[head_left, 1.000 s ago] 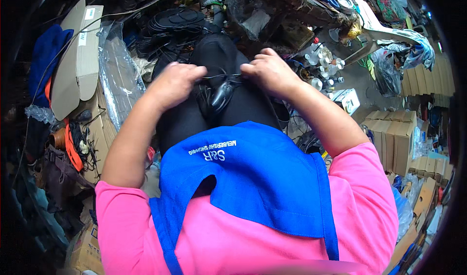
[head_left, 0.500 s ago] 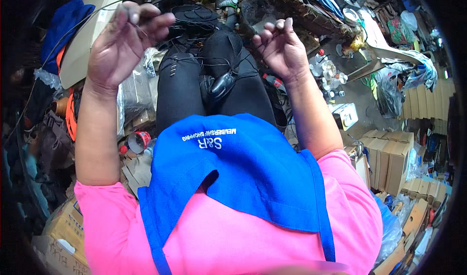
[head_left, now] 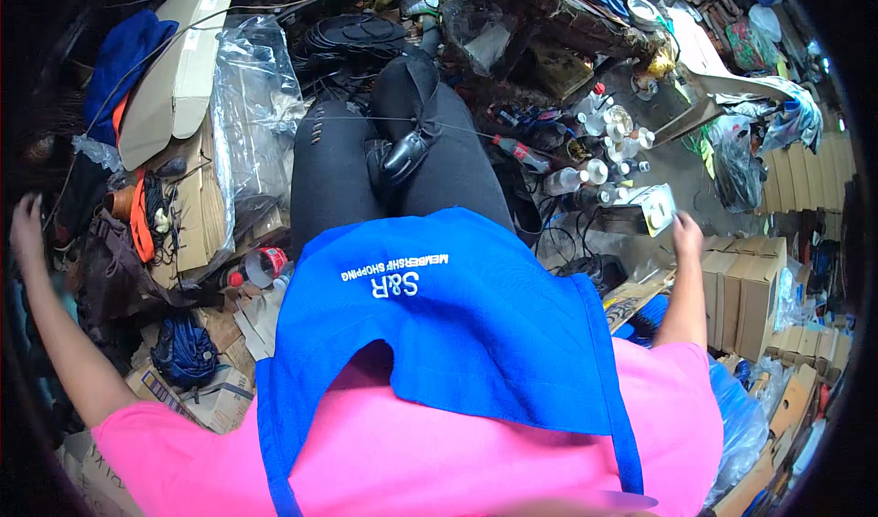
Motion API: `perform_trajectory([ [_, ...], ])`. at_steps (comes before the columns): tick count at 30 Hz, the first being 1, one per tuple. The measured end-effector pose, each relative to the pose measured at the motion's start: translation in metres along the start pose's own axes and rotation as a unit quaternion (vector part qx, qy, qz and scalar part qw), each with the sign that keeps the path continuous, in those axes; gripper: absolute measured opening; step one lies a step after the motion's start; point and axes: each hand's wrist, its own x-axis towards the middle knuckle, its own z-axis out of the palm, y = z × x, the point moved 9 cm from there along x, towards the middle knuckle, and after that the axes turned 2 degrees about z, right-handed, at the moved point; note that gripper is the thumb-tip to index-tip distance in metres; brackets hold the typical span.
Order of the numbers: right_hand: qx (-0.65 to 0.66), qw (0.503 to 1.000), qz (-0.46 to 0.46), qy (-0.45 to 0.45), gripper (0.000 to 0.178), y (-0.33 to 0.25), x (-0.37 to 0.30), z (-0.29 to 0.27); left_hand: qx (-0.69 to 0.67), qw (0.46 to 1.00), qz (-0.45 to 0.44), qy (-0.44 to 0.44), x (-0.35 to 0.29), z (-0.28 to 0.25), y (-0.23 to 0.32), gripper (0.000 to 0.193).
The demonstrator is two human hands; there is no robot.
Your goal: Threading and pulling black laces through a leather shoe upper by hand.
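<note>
Arms out wide, hands well apart. Left hand (head_left: 27,226) sits at the rim of view, fingers bent; too small to tell what it grips. Right hand (head_left: 688,236) is just beside a white box (head_left: 658,211), fingers curled, grip likewise can't tell. Fine thread (head_left: 357,117) runs out from the work toward both sides, near straight (so under some tension, I'd judge).

Work is a black glossy shoe (head_left: 407,156), rounded and tilted, between the thighs. To do this well: equal pull both sides, smooth not jerky, knees pinching the shoe, thread clear of the box and bottles (snag risk on the right).

Textures: matte stretchy black trousers (head_left: 329,183); blue cloth apron (head_left: 476,284), soft folds. Left: crinkly clear plastic sheet (head_left: 251,106), stiff flat cardboard (head_left: 178,87). Past the knees: flat, rounded dark pieces (head_left: 352,37), stacked. Right: hard clear plastic bottles (head_left: 565,181), upright and leaning; boxy brown cartons (head_left: 745,288) behind the right hand.
</note>
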Motion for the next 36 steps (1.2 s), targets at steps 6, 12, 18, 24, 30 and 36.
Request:
perform_trajectory([
  [6, -0.124, 0.954, -0.049, -0.268, 0.037, -0.093, -0.049, 0.066, -0.319, 0.944, 0.03, -0.084, -0.024, -0.029, 0.355, 0.036],
  [12, 0.307, 0.83, -0.438, -0.159, 0.025, -0.416, -0.136, -0.005, -0.542, 0.737, 0.389, -0.108, -0.086, -0.134, 0.638, 0.049],
  [18, 0.37, 0.793, -0.403, -0.269, 0.018, -0.458, -0.137, 0.024, -0.518, 0.715, 0.426, -0.2, -0.073, -0.125, 0.689, 0.034],
  [24, 0.339, 0.77, -0.488, -0.234, 0.014, -0.468, -0.157, 0.016, -0.512, 0.691, 0.46, -0.223, -0.069, -0.119, 0.698, 0.026],
  [30, 0.353, 0.779, -0.484, -0.188, 0.014, -0.454, -0.165, 0.013, -0.542, 0.625, 0.459, -0.323, -0.074, -0.108, 0.704, 0.024],
  [36, 0.331, 0.79, -0.478, -0.193, 0.013, -0.45, -0.16, 0.009, -0.553, 0.615, 0.458, -0.326, -0.077, -0.11, 0.703, 0.024],
])
